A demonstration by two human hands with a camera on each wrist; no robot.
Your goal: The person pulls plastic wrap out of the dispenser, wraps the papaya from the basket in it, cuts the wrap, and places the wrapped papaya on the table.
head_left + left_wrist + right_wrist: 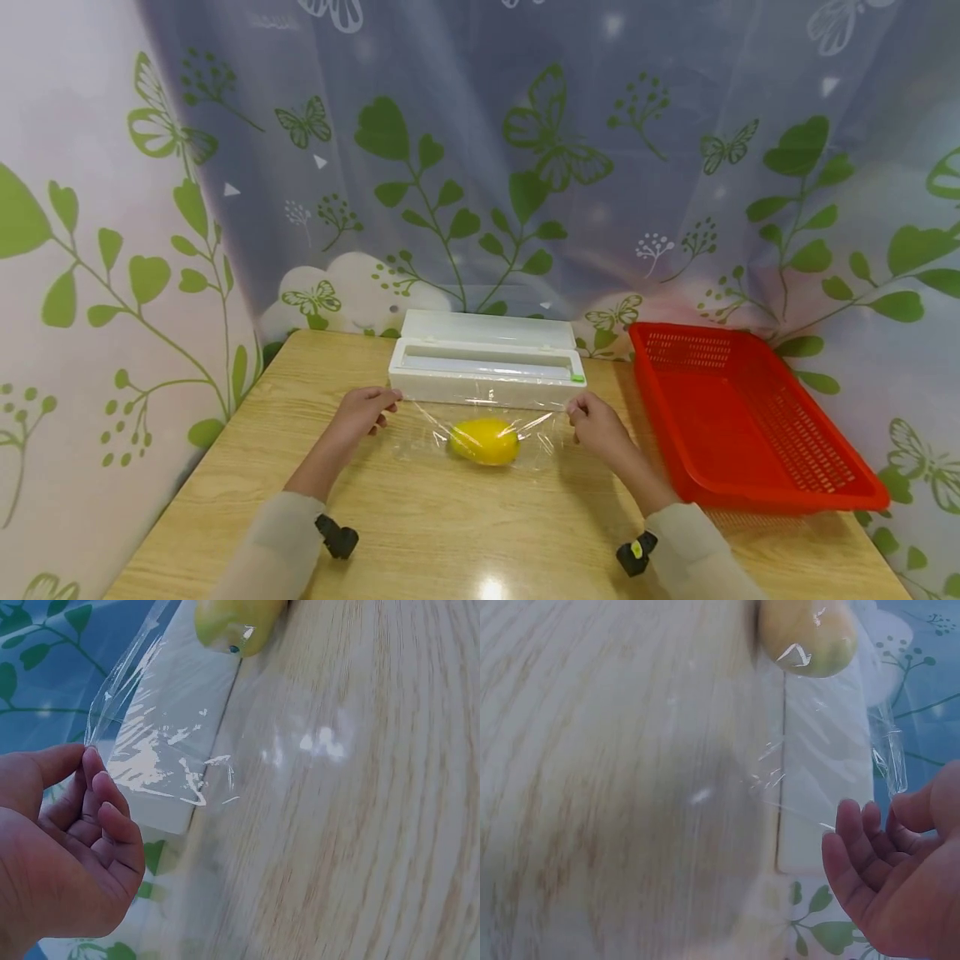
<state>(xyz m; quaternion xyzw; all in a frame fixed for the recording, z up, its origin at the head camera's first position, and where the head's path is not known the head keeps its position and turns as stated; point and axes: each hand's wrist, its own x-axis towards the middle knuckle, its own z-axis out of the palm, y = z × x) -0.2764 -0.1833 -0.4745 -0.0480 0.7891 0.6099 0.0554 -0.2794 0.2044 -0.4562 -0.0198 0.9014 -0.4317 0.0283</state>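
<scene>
A yellow mango (486, 442) with greenish ends lies on the table in front of the white cling film box (487, 387). Clear cling film (420, 429) spreads over and around the mango, creased and shiny. My left hand (365, 412) pinches one corner of the film between thumb and index finger, beside the box's front left corner. At the opposite corner my right hand (600, 423) pinches the film the same way; in the right wrist view its other fingers (851, 855) are loosely bent. Between both hands the film's far edge is stretched along the box front.
The box's lid (487, 330) stands raised at the back, with a film roll inside and a small green piece (577, 377) at its right end. A red plastic basket (750, 433) occupies the right of the wooden table (465, 533). A patterned curtain (480, 167) hangs behind.
</scene>
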